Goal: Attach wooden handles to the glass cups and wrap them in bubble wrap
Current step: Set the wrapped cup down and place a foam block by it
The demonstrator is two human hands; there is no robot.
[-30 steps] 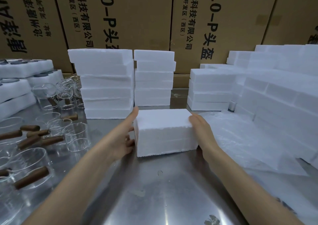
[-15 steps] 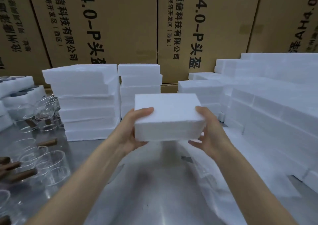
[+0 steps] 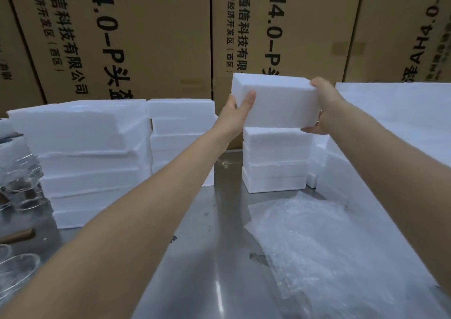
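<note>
We grip the foam box (image 3: 275, 101) between left hand (image 3: 238, 112) and right hand (image 3: 322, 109), fingers curled around its ends; lower it squarely onto the stack (image 3: 275, 160).

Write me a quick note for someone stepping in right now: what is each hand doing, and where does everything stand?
Left hand and right hand grip the ends of a white foam block, held over a short foam stack.
Bubble wrap lies on the steel table, right of centre.
Glass cups sit at the left edge.
Done: cannot tell.
Left: set the block down.
</note>
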